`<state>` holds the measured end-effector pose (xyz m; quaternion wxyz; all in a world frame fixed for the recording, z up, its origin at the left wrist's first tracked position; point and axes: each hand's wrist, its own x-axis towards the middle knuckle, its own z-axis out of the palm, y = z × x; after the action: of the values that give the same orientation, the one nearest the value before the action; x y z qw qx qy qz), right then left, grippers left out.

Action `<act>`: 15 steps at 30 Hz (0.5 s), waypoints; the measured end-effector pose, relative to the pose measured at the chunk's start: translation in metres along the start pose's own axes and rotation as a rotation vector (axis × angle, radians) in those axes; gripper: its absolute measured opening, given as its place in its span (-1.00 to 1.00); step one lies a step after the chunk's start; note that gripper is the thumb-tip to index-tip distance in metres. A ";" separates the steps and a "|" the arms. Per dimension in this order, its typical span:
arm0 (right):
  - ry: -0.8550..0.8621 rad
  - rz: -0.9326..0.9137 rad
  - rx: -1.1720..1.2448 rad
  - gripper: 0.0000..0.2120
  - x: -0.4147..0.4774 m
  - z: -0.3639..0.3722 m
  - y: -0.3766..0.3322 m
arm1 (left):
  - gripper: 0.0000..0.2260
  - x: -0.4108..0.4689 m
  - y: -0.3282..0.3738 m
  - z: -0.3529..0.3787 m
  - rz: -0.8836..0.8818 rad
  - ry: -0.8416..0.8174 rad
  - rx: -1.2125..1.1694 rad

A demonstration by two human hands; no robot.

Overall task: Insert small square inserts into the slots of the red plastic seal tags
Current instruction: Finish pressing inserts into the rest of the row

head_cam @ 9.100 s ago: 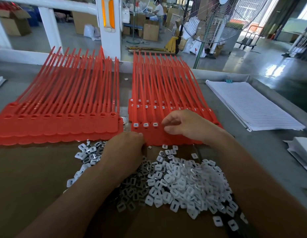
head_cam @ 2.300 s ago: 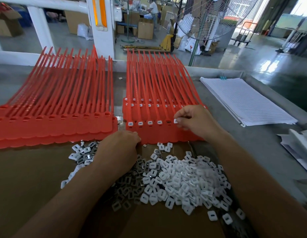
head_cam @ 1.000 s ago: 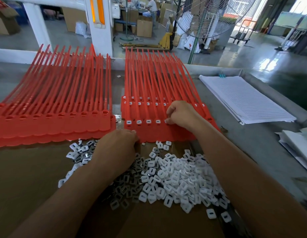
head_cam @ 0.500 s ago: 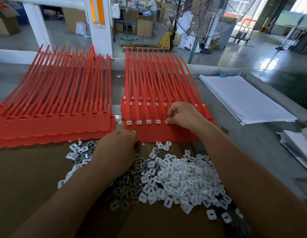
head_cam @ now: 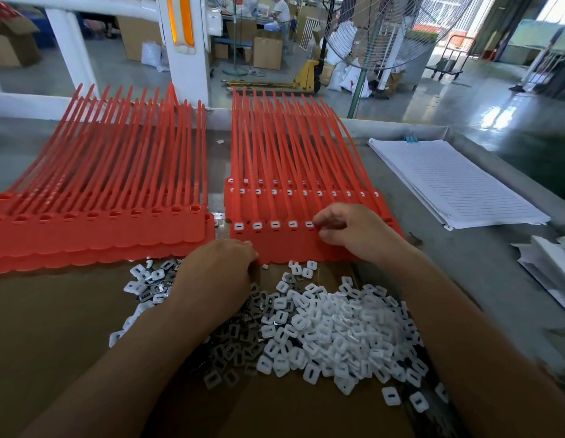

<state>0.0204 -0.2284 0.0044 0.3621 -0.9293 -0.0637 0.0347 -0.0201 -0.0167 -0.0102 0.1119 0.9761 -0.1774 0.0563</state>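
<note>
Two stacks of red seal tags lie on the table: a left stack (head_cam: pixel 101 229) with empty slots and a right stack (head_cam: pixel 290 245) whose front row holds several white inserts (head_cam: pixel 274 225). My right hand (head_cam: pixel 350 230) rests on the right stack, its curled fingertips at the newest insert (head_cam: pixel 309 224) in the front row. My left hand (head_cam: pixel 218 273) lies knuckles-up on the pile of small white square inserts (head_cam: pixel 331 330) at the near edge of the right stack; what its fingers hold is hidden.
The inserts lie on brown cardboard (head_cam: pixel 53 327). A stack of lined paper (head_cam: pixel 448 178) sits at the right, with more white sheets (head_cam: pixel 546 263) at the far right edge. A standing fan (head_cam: pixel 379 30) and a white post (head_cam: pixel 186 42) rise behind the table.
One more insert now sits in the front row than a second ago. My right hand has shifted slightly right along that row. My left hand has stayed on the pile.
</note>
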 end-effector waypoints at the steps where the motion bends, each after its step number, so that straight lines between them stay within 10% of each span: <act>1: 0.008 -0.012 0.014 -0.82 -0.004 -0.002 -0.001 | -0.67 0.000 0.000 0.000 -0.007 -0.007 -0.003; 15: -0.430 -0.048 -0.178 -0.75 -0.037 -0.026 -0.004 | -0.62 -0.001 0.000 -0.002 -0.028 -0.027 -0.025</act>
<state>-0.0140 -0.2485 0.0273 0.2574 -0.9271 -0.1643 0.2173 -0.0210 -0.0165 -0.0087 0.1224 0.9778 -0.1658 0.0392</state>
